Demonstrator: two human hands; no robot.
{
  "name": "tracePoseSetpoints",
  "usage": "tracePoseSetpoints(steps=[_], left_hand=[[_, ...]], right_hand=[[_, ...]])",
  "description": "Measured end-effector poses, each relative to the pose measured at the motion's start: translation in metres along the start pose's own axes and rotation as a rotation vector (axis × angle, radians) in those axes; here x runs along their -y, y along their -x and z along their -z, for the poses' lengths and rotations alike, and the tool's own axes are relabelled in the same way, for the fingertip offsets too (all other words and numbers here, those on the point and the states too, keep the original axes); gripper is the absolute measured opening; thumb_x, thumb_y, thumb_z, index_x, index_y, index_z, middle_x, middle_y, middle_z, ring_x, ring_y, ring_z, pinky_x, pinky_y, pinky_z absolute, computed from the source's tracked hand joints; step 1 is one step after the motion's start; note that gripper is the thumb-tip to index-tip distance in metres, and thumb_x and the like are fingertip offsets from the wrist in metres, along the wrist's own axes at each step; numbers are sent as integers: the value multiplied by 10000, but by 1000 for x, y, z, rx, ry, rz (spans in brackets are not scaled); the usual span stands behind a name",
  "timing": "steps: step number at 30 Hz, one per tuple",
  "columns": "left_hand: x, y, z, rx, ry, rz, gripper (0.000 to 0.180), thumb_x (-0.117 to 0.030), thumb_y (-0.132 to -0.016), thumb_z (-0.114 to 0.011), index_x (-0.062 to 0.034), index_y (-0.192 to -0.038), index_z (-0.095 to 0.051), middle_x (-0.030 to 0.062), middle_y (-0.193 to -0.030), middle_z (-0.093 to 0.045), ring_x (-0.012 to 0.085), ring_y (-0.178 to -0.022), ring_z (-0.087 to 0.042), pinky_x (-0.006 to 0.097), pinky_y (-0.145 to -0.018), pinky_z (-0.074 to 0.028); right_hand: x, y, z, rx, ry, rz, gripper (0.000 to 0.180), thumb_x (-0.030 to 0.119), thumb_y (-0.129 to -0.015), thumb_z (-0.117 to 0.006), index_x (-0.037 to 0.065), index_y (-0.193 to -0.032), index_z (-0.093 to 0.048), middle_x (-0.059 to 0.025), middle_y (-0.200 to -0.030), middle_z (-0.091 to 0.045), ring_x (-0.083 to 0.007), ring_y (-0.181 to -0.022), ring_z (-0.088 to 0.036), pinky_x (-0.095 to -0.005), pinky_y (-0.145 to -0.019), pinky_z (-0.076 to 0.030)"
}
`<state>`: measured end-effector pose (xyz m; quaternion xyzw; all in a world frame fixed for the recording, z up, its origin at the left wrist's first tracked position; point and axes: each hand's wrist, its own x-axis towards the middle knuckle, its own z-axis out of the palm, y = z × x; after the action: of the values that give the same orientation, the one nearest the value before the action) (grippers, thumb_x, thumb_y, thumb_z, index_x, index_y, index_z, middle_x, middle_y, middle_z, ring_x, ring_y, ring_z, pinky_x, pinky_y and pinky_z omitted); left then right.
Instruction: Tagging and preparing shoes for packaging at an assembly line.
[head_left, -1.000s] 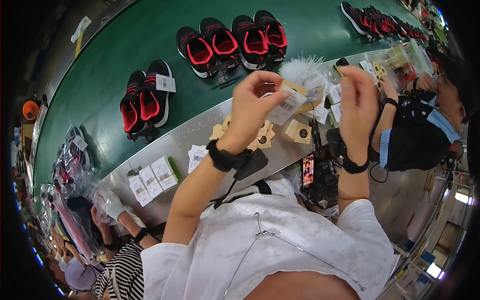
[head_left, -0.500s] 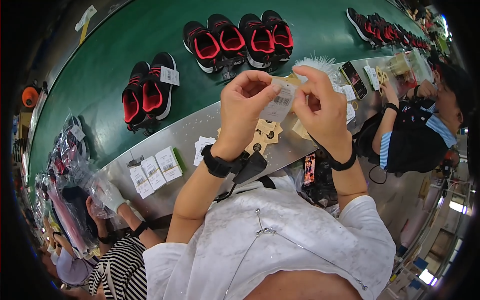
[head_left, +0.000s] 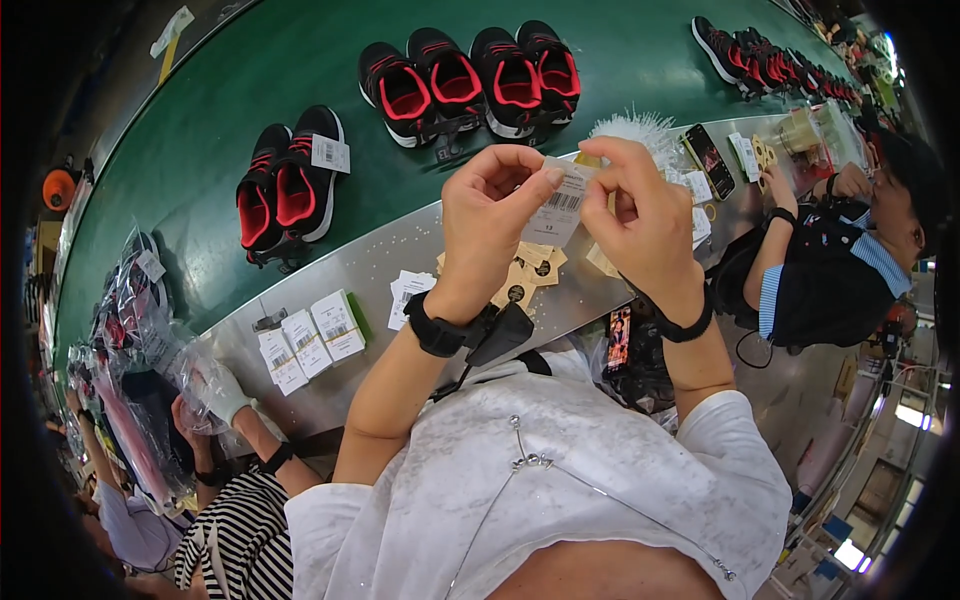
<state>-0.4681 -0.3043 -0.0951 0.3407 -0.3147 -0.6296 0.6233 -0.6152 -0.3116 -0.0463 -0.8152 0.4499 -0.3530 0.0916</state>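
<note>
A white barcode hang tag (head_left: 558, 212) is held up above the metal ledge, between my two hands. My left hand (head_left: 497, 205) pinches its upper left side between thumb and forefinger. At its right edge, my right hand (head_left: 640, 205) is closed with thumb and forefinger together; a bit of tan card shows by those fingers. Below lie loose tan cards (head_left: 527, 277) with black round marks. Left of my left wrist is a white barcode tag stack (head_left: 409, 297). Banded tag bundles (head_left: 337, 325) sit further left.
Black-and-red sneakers (head_left: 405, 95) stand on the green belt (head_left: 400, 190); one pair carries a white tag (head_left: 330, 154). A phone (head_left: 710, 160) and a bunch of white plastic fasteners (head_left: 635, 130) lie right. Co-workers (head_left: 840, 260) sit at both sides; one handles bagged goods (head_left: 150, 400).
The sneakers have shifted slightly left on the belt. My right fingers have tilted a little at the tag's edge, and more of the tag's face shows. My left hand has barely moved.
</note>
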Motion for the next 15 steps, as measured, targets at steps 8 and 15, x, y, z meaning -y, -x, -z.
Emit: tracePoseSetpoints(steps=[8,15], left_hand=[[-2,5,5,11,-80,-26,136,-38,-792,-668,9,-896,-593,19,-837,-614,51,-731,-568,185,-649,-464],[3,9,10,75,-150,-116,136,21,-769,-654,12,-890,-594,30,-832,-614,79,-727,-583,204,-644,-470]], right_hand=[[6,1,-2,45,-79,-81,332,-28,-699,-598,78,-1011,-552,-15,-576,-545,-136,-441,-529,-256,-432,-424],[8,2,-10,71,-111,-144,252,-15,-757,-559,50,-1000,-573,-46,-607,-569,-140,-452,-530,-272,-462,-434]])
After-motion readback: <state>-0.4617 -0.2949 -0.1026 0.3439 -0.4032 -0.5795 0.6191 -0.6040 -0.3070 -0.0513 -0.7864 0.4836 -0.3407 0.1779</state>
